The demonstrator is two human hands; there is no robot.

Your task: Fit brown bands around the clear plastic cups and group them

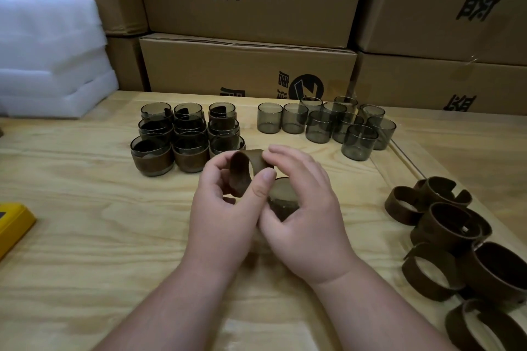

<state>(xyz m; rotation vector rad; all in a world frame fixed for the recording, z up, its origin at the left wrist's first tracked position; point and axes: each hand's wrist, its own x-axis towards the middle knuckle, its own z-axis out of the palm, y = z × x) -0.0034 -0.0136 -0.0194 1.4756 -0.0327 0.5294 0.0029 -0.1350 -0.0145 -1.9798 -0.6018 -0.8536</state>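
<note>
**Band and cup held together above the table, ready for fitting**

The left hand (228,196) pinches a brown band (242,172) between thumb and fingers, its open loop turned toward the cup (281,199). The right hand (302,208) cradles that smoky clear cup from below, its fingers arched over the band's far edge; the two hands touch at the thumbs. Behind them stands a three-by-three block of banded cups (186,138); bare cups (328,124) cluster further right, and loose bands (445,225) are heaped at the right edge of the wooden table (85,236).

The band appears thin, light and pliable, holding its loop yet yielding to a pinch; it is best gripped at opposite edges so that the opening stays round. The cup looks rigid, light and smooth-walled, hence probably slippery; a grip round its lower wall would leave the rim free to enter the band.
</note>
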